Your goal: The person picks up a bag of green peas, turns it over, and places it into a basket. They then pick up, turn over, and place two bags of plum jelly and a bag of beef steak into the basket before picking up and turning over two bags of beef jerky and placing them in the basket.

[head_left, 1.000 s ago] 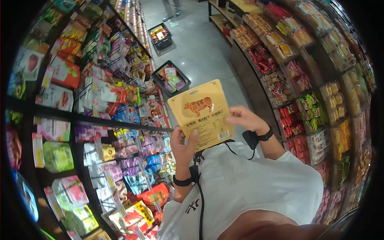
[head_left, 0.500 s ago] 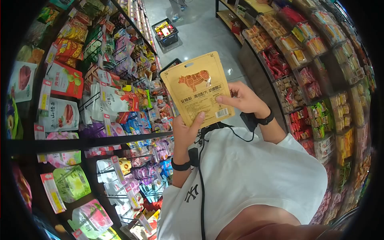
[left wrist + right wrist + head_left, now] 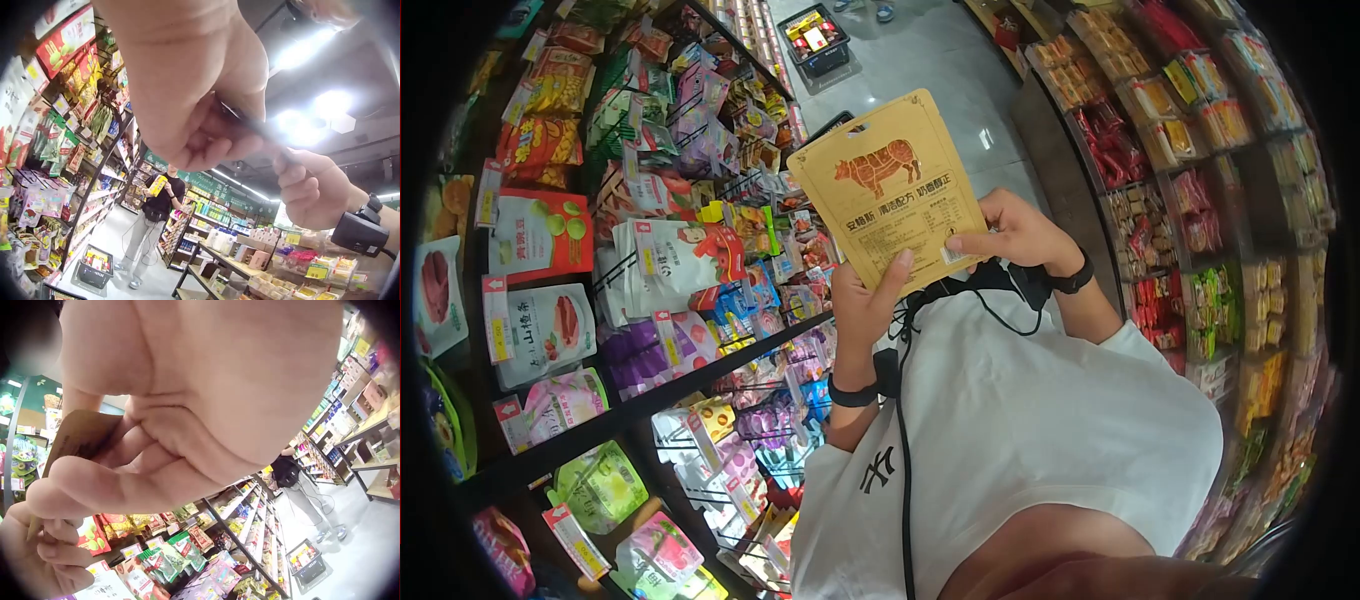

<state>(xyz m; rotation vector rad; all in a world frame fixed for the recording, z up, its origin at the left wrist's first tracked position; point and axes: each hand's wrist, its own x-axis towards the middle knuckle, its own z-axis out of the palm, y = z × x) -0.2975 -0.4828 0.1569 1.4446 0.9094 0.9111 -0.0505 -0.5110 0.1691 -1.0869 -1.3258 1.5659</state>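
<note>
A flat tan package (image 3: 887,180) with a red cow picture and dark printed characters is held up in front of the white shirt, its printed side facing the head camera. At its lower left edge the left hand (image 3: 868,308) pinches it, thumb on the front and fingers behind. The right hand (image 3: 1022,238) grips the lower right corner, its thumb lying by the barcode. In the right wrist view the package (image 3: 81,437) appears nearly edge-on between the two hands. The left wrist view shows the fingers of the left hand (image 3: 206,125) curled behind it.
Racks of hanging snack bags (image 3: 546,320) line the left side; bins of wrapped snacks (image 3: 1155,310) line the right. On the aisle floor stands a black basket (image 3: 816,42) with goods. Another person (image 3: 153,212) stands in the aisle holding a yellow pack.
The right hand, previously beside the package's right edge, has taken hold of its lower right corner. The package has risen slightly in the head view, and the shelves have shifted with the camera.
</note>
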